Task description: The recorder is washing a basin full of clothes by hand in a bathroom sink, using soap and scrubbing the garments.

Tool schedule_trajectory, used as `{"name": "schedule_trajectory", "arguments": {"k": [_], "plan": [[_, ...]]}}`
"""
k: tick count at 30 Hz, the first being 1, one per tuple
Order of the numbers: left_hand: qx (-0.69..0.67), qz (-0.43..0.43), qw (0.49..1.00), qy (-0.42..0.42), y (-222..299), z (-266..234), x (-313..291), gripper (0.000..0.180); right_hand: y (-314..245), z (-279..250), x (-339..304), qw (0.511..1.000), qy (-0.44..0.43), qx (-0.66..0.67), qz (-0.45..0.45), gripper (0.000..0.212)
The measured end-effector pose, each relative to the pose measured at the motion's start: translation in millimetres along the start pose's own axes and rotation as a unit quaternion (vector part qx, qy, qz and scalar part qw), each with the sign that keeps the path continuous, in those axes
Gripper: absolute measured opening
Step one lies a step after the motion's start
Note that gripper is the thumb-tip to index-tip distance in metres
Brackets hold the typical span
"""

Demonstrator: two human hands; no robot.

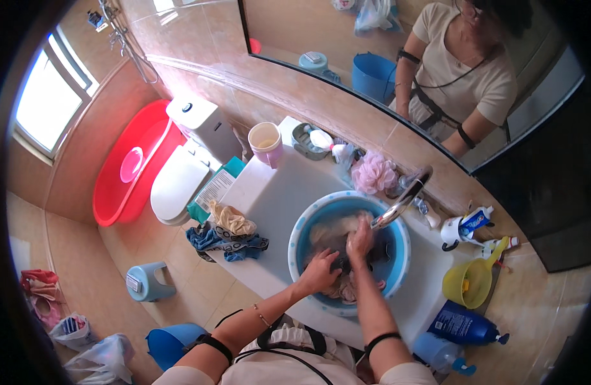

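A blue basin [295, 250] with a spotted pale rim stands on the counter under the curved metal faucet [411, 197]. Cloudy water and soaked clothes fill it. My left hand [320, 271] reaches in from the near left, its bent fingers on a dark garment [339, 262]. To its right, my right hand [359, 242] is closed at a pale garment [337, 230], which lies partly in the water near the spout. Part of its fingers is hidden. A pinkish beige cloth [348, 289] lies at the basin's near side.
Dry clothes [230, 232] are heaped at the counter's left edge. A pink mug [266, 144], soap dish [308, 142] and pink bath puff [374, 172] line the back. At right are a yellow scoop [467, 282], a blue bottle [463, 323] and a pale blue pump bottle [438, 353].
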State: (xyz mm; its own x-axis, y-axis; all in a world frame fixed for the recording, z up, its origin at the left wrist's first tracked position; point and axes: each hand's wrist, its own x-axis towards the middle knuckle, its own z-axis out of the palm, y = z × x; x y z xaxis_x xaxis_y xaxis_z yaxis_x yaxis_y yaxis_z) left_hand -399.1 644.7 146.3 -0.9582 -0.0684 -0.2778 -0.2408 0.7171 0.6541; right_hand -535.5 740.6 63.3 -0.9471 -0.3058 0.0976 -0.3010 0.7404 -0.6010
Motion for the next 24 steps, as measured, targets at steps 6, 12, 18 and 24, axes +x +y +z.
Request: {"name": "schedule_trajectory", "arguments": {"k": [6, 12, 18, 24], "plan": [[-0.38, -0.124, 0.916, 0.024, 2.3, 1.8, 14.5, 0.04, 13.4, -16.8, -16.6, 0.99, -0.1, -0.077, 0.057, 0.049], [-0.815, -0.355, 0.435, -0.143, 26.3, -32.2, 28.0, 0.074, 7.3, -76.5, 29.9, 0.992, -0.056, 0.036, -0.105, 0.026], [-0.93, -0.122, 0.271, -0.214, 33.3, -35.3, 56.4, 0.058, -120.8, -199.2, -37.6, 0.964, -0.099, 0.188, -0.16, 0.025], [-0.839, -0.161, 0.371, -0.364, 51.1, -22.2, 47.9, 0.048, -95.8, -202.9, -90.3, 0.917, -0.084, 0.381, -0.086, 0.026]]}}
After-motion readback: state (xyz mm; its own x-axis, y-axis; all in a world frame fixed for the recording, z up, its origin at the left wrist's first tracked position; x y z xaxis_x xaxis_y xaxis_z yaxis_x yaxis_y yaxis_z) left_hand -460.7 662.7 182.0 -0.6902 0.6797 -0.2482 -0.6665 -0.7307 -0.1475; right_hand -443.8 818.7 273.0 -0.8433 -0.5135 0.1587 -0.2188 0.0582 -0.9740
